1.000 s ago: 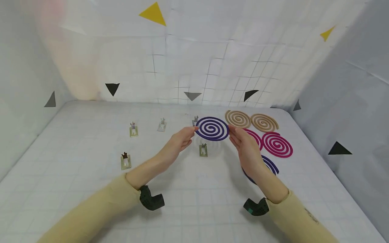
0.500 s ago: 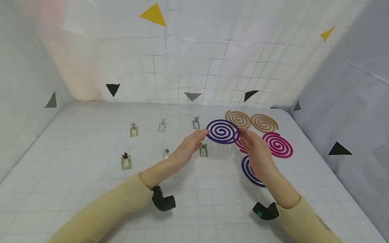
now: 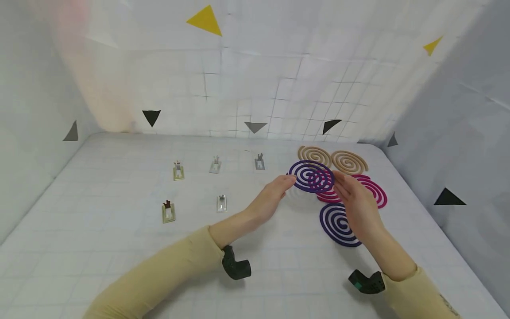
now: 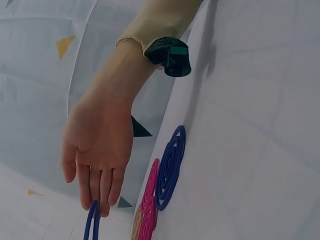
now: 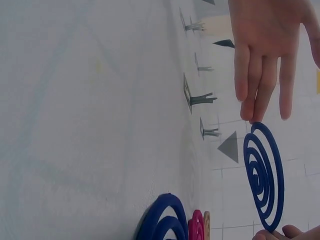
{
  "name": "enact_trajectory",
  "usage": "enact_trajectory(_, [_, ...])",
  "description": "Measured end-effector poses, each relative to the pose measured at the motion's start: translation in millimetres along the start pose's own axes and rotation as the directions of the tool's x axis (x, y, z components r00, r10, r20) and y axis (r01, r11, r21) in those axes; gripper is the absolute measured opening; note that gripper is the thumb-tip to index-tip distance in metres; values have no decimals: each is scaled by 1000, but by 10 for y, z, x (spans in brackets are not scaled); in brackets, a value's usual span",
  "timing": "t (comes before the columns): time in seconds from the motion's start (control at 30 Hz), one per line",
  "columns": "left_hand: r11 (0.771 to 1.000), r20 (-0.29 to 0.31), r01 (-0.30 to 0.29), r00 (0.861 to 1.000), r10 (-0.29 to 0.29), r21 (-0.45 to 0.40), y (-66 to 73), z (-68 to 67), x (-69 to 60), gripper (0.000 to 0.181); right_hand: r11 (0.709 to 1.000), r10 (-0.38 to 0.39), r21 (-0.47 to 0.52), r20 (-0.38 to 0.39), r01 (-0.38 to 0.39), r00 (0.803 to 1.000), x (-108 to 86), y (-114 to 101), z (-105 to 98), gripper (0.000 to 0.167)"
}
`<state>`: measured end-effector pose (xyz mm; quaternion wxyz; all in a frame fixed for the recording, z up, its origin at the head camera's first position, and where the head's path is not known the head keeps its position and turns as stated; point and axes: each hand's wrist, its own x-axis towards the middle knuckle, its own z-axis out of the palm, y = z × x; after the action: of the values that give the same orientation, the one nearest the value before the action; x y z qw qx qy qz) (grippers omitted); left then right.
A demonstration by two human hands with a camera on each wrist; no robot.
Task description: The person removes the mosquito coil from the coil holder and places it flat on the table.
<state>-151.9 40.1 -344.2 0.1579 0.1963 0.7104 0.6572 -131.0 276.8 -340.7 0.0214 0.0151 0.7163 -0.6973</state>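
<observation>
A blue mosquito coil (image 3: 307, 175) is held level above the table, spanned between my two hands. My left hand (image 3: 266, 204) touches its left edge with straight fingertips; the right wrist view shows that left hand (image 5: 265, 37), its palm facing me. On the opposite edge lie the straight fingertips of my right hand (image 3: 361, 212), whose palm (image 4: 102, 130) shows in the left wrist view. Below the raised coil, a pink coil (image 3: 326, 198) lies partly covered from sight. Under my right hand a second blue coil (image 3: 341, 224) lies on the table, partly hidden.
Two tan coils (image 3: 349, 162) lie at the back right, and another pink coil (image 3: 377, 191) sits in front of them. Several small metal coil stands (image 3: 168, 212) are spread over the left and middle. White walls with coloured triangles enclose the table.
Both hands have carried the raised blue coil to the right and slightly nearer, from above the metal stands to over the pink coil. More of the lower blue coil now shows.
</observation>
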Motion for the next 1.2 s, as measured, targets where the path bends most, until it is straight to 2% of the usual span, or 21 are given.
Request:
enact_trajectory(0.2, [999, 12, 15, 1000, -15, 31, -2, 186, 56, 55, 999, -11, 37, -3, 11, 1000, -64, 35, -248, 72])
enact_trajectory(0.37, [997, 31, 3, 999, -5, 81, -5, 370, 97, 57, 991, -62, 119, -9, 63, 998, -142, 118, -443, 62])
enact_trajectory(0.5, [998, 33, 10, 999, -12, 64, -7, 520, 135, 61, 978, -109, 180, -5, 108, 994, -187, 180, -573, 56])
enact_trajectory(0.63, [997, 32, 40, 999, -42, 59, -14, 670, 156, 67, 975, -118, 189, 0, 116, 993, -232, 227, -722, 54])
enact_trajectory(0.83, [992, 87, 58, 994, -68, 114, 22, 932, 121, 69, 966, -147, 213, -20, 148, 989, -303, 302, -979, 41])
enact_trajectory(1.07, [981, 138, 79, 985, -105, 180, 68, 1254, 103, 69, 962, -121, 241, -53, 130, 991, -374, 395, -1276, 39])
enact_trajectory(1.2, [978, 145, 117, 979, -143, 176, 59, 1422, 116, 68, 961, -88, 258, -55, 100, 995, -408, 458, -1444, 38])
